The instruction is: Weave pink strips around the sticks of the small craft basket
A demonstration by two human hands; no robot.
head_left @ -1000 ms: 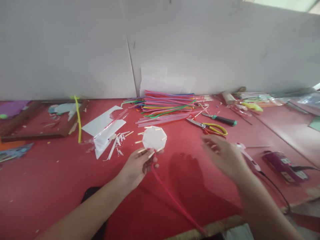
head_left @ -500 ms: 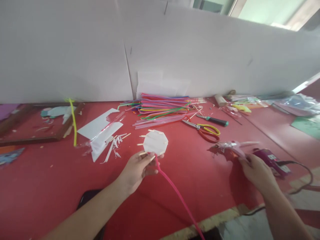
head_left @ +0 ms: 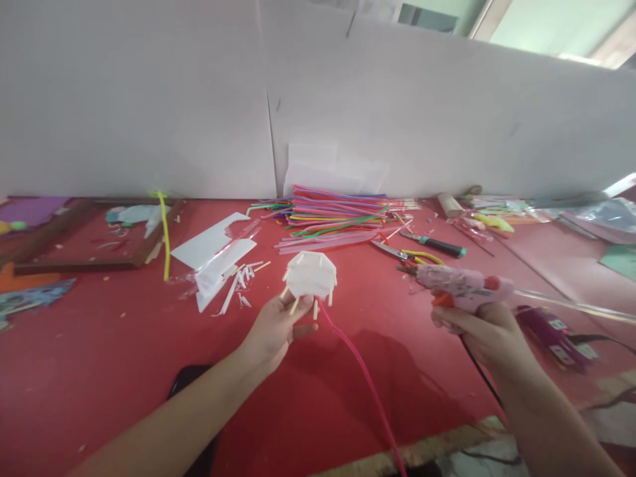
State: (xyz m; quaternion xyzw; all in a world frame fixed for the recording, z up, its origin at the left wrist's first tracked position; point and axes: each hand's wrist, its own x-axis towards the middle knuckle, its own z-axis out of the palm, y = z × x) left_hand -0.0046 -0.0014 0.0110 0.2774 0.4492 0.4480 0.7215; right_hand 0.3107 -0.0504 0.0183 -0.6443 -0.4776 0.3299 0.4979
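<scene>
My left hand (head_left: 275, 331) pinches the near edge of a white many-sided card piece (head_left: 311, 273) with short wooden sticks around its rim. A pink pipe cleaner (head_left: 362, 363) runs from the card's near edge, by my fingertips, down past the table's front edge. My right hand (head_left: 489, 334) is wrapped round the handle of a pink hot glue gun (head_left: 460, 286) with an orange trigger. Its nozzle points left, toward the card but apart from it, and a clear glue stick (head_left: 571, 305) sticks out of its back.
A bundle of coloured pipe cleaners (head_left: 338, 212) lies at the back. Yellow-handled scissors (head_left: 392, 252) and a cutter (head_left: 442, 246) are behind the glue gun. White paper scraps (head_left: 213, 255), a brown frame (head_left: 84, 265) and a dark phone (head_left: 191, 377) lie left; a purple power strip (head_left: 554, 338) lies right.
My right hand has lifted the glue gun off the table, its nozzle now pointing left. My left hand has turned and tilted the card, so its sticks point differently.
</scene>
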